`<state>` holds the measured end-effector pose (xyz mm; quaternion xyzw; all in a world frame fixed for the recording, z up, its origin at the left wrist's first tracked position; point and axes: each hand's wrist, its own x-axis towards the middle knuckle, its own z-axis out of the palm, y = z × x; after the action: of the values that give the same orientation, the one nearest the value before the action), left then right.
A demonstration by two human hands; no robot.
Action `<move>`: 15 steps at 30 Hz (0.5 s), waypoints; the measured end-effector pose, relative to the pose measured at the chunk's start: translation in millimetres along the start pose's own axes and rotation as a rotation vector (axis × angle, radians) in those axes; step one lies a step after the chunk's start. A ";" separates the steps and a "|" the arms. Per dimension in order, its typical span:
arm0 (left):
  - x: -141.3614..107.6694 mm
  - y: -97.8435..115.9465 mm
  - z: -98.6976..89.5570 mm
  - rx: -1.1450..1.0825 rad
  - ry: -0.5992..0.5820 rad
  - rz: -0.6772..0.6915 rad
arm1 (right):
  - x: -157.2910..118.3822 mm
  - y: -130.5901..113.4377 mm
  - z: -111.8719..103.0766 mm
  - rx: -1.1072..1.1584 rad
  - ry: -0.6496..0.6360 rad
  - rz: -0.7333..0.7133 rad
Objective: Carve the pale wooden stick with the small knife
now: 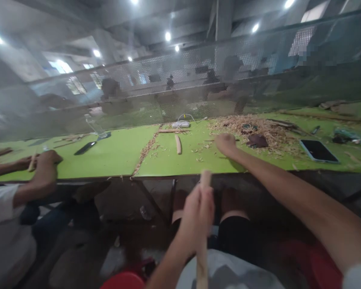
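My left hand (198, 208) is wrapped round a pale wooden stick (202, 261), held upright in front of my lap below the table edge. Its blunt top end sticks out above my fingers. Over the green table (114, 156), my right hand (226, 145) is closed, with a thin dark tool (209, 140) showing on both sides of the fist. What kind of tool it is cannot be made out. To the left of that hand lies a short, slightly curved wooden piece (178, 144). Wood shavings (276, 134) are heaped just beyond and to the right of it.
A phone (319, 151) lies at the right, and a dark brown piece (257, 140) rests in the shavings. A white power strip (180, 125) sits by the mesh screen (186, 96). At the left, another person's hands (46, 156) hold wood. Below is a red stool (123, 281).
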<state>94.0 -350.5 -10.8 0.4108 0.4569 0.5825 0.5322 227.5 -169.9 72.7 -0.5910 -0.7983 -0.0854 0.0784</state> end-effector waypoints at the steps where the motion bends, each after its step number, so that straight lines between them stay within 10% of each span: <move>1: -2.0 1.8 0.3 -0.001 0.013 0.029 | -1.3 7.8 -2.6 -0.009 0.002 0.020; 15: 7.2 5.5 4.2 0.046 -0.078 0.062 | -85.6 -47.1 -18.3 -0.039 -0.068 -0.246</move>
<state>96.0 -343.1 -4.5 0.4593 0.4364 0.5715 0.5216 207.7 -267.3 69.1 -0.4925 -0.8652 -0.0899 0.0287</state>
